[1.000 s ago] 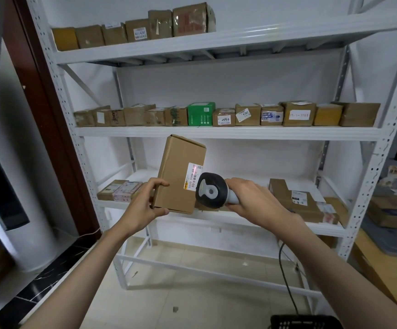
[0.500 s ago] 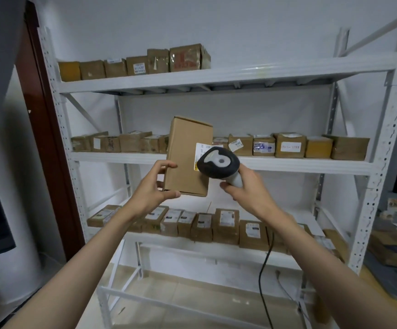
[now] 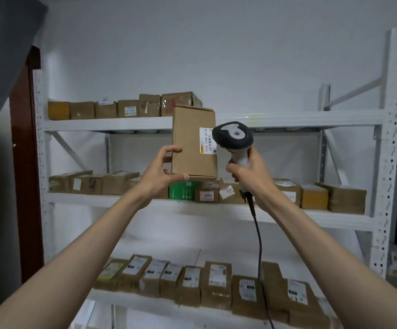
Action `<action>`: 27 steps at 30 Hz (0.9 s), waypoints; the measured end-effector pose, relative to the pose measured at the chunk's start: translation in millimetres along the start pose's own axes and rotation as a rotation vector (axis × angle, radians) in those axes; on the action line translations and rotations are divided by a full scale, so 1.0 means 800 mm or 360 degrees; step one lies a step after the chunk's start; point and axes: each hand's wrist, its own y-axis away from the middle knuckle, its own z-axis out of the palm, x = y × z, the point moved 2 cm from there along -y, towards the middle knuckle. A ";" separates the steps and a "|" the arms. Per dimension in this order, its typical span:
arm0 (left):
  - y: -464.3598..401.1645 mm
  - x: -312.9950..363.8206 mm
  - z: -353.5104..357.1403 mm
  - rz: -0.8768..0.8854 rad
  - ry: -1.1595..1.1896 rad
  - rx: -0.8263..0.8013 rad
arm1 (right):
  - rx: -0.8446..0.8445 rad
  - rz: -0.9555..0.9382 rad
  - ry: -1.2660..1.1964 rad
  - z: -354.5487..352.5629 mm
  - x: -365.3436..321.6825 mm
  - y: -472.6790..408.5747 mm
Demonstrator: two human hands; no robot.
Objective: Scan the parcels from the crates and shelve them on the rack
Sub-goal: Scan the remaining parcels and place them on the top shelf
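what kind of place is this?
Probably a small parcel stockroom or pickup point: a white metal rack with rows of labelled cardboard parcels, and a corded barcode scanner in the right hand aimed at a box.

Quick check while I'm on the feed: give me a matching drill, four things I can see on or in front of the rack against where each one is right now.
Things:
1. brown parcel
2. scanner
3. green box
4. scanner cable

Places:
A. middle shelf
B. gripped by the right hand
C. hanging below the right hand
D. held upright by the left hand

Pairs: 1-D, 2-B, 3-A, 4-C
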 end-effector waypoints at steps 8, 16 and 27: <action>-0.133 0.012 0.008 0.0226 0.0124 -0.0010 | 0.0052 -0.0097 -0.0134 0.001 0.016 -0.108; -0.259 0.007 0.011 0.0292 0.0322 -0.0060 | 0.0103 -0.0148 -0.0147 -0.004 0.038 -0.221; -0.394 -0.022 0.025 -0.0015 0.0571 -0.0255 | -0.0026 -0.0095 -0.0229 -0.003 0.084 -0.300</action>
